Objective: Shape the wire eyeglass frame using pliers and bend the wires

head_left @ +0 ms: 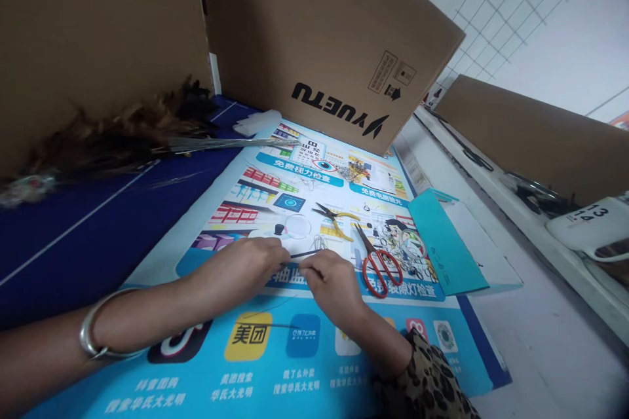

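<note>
My left hand (pixel 258 260) and my right hand (pixel 334 281) are close together over the printed poster (pixel 275 376), both with fingers pinched. A thin dark strand (pixel 305 253), wire-like, runs between their fingertips. Its ends are hidden by the fingers. Just beyond my right hand lie yellow-handled pliers (pixel 339 219), jaws pointing left. Red-handled scissors (pixel 379 265) rest to the right of that hand, blades pointing away. Small bent wire pieces (pixel 322 243) lie right behind the fingertips. Another thin dark strand (pixel 278 325) is on the poster nearer to me.
A bundle of thin metal wires (pixel 230 143) lies at the back left beside brown feathers (pixel 118 131). Large cardboard boxes (pixel 314 33) stand behind. At right are an open turquoise box (pixel 445 249), a tangle of small wire pieces (pixel 417 258) and a white mug (pixel 590 226).
</note>
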Motion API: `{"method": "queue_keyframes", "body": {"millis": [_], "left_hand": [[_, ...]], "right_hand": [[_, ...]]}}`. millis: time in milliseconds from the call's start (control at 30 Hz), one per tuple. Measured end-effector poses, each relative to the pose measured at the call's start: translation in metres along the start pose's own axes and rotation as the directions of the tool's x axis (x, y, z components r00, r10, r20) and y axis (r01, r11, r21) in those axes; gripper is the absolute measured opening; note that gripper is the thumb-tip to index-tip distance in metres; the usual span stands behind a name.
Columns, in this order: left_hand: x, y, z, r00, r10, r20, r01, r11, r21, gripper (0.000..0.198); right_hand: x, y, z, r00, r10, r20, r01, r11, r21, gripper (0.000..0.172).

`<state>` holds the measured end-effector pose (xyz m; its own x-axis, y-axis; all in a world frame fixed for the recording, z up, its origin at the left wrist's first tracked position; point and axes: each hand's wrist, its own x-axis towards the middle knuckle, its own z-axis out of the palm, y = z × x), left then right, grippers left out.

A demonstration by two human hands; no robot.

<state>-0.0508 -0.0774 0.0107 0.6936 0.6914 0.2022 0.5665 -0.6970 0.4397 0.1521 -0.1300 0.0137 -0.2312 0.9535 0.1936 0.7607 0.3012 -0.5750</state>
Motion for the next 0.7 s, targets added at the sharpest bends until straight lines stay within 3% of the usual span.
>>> {"method": "queue_keyframes", "body": {"millis": [167, 300, 433, 700], "left_hand": [[0.004, -0.005, -0.001, 0.997, -0.064, 0.043, 0.069, 0.989, -0.129, 0.027], [0.008, -0.003, -0.004, 0.987, -0.145, 0.071, 0.16, 0.943, -0.292, 0.023], [0.01, -0.002, 0.002, 0.956, -0.277, 0.1, 0.287, 0.797, -0.532, 0.015], [0.011, -0.003, 0.016, 0.917, -0.337, 0.214, 0.368, 0.505, -0.781, 0.014]], "right_hand": [[0.003, 0.001, 0.003, 0.994, 0.1, -0.04, -0.09, 0.977, 0.195, 0.017], [0.004, 0.0, 0.004, 0.956, 0.292, 0.029, -0.274, 0.852, 0.446, 0.009], [0.005, 0.0, 0.005, 0.916, 0.376, 0.143, -0.373, 0.659, 0.653, 0.01], [0.007, -0.004, 0.006, 0.889, 0.412, 0.198, -0.397, 0.481, 0.782, 0.024]]}}
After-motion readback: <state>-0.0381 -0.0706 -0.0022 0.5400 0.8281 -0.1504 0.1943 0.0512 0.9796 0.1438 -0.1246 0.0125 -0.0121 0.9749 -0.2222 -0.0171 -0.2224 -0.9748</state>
